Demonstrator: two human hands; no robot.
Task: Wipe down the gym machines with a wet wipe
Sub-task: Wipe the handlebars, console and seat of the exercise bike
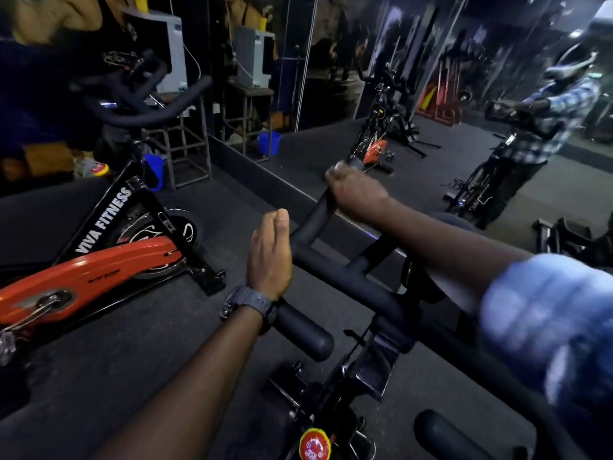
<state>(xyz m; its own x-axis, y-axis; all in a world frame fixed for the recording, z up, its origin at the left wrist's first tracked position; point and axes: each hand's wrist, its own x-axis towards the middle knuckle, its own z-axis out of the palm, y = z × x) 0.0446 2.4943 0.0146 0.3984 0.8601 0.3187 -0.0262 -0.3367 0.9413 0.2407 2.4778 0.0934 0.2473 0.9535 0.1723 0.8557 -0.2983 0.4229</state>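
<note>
A spin bike's black handlebar fills the middle of the head view. My left hand, with a dark watch on the wrist, wraps the near left part of the bar. Farther out, my right hand is closed around the upturned front tip of the handlebar. No wet wipe shows; whether one lies under either palm is hidden. The bike's red resistance knob sits at the bottom edge.
A second spin bike, black and orange, stands to the left. Ahead runs a wall mirror reflecting bikes and a person in a checked shirt. A metal stand with a grey box and a blue bucket sit at the back left.
</note>
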